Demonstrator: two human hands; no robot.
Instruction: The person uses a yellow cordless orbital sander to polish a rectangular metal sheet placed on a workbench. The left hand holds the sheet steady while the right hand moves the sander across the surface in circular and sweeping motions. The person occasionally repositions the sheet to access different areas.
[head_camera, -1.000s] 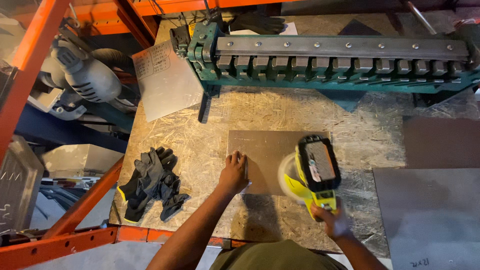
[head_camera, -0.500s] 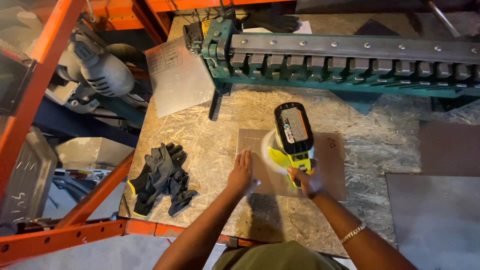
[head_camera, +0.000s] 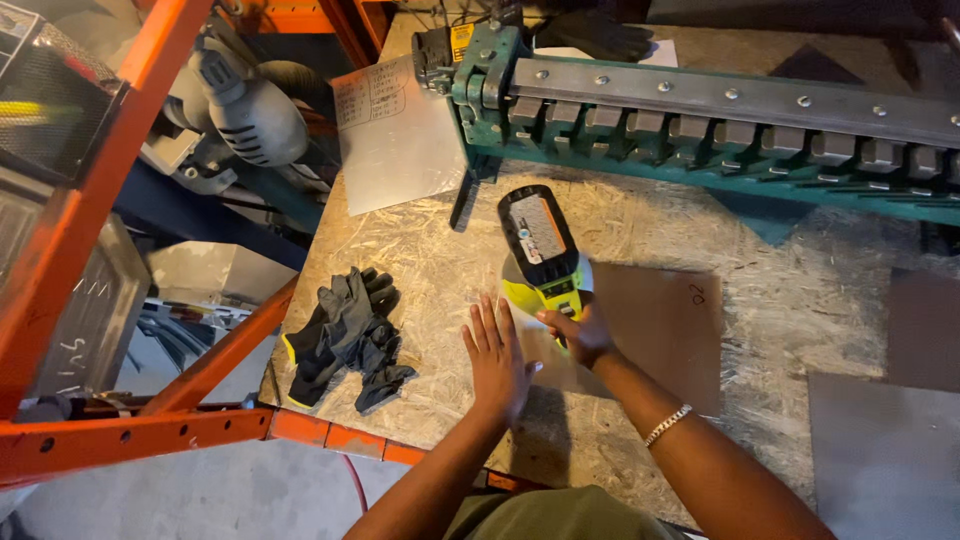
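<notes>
I count one yellow-and-black cordless sander (head_camera: 545, 250) in my right hand (head_camera: 580, 335), and one brown metal sheet (head_camera: 650, 330) under my left hand (head_camera: 497, 360). One grey metal sheet (head_camera: 395, 135) lies by the one green sheet-metal brake (head_camera: 700, 115). One pile of black work gloves (head_camera: 345, 335). Two bare hands, one bracelet (head_camera: 668, 425).

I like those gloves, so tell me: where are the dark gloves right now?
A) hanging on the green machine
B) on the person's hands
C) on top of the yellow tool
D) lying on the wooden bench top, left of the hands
D: the dark gloves lie in a heap on the bench top, to the left of the bare left hand; the right hand holds the yellow tool.
</notes>
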